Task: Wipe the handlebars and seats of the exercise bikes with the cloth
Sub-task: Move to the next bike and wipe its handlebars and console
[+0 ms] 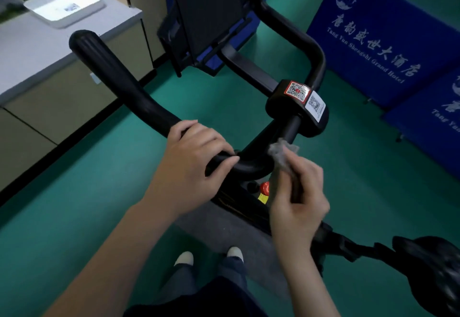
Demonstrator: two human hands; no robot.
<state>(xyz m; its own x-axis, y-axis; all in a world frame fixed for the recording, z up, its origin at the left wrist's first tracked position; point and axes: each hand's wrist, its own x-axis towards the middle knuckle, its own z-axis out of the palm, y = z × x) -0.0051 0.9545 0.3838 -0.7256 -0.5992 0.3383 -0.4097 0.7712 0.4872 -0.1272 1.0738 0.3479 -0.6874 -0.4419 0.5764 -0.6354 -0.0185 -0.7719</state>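
A black exercise bike fills the middle of the head view. Its curved handlebar (119,77) runs from the upper left down to the centre clamp (296,107), which carries two QR stickers. My left hand (191,164) rests on the handlebar's lower bend, fingers wrapped over the bar. My right hand (298,199) pinches a small grey cloth (282,154) and presses it against the bar just below the clamp. The black seat (433,269) sits at the lower right. The right handlebar arm (298,32) curves away behind the console (209,10).
A grey counter (49,50) with a white tray (64,2) stands at the left. Blue hotel banners (383,37) lean at the right. A red knob (265,188) sits on the frame below the bar. Green floor surrounds the bike; my feet (209,257) stand on a grey mat.
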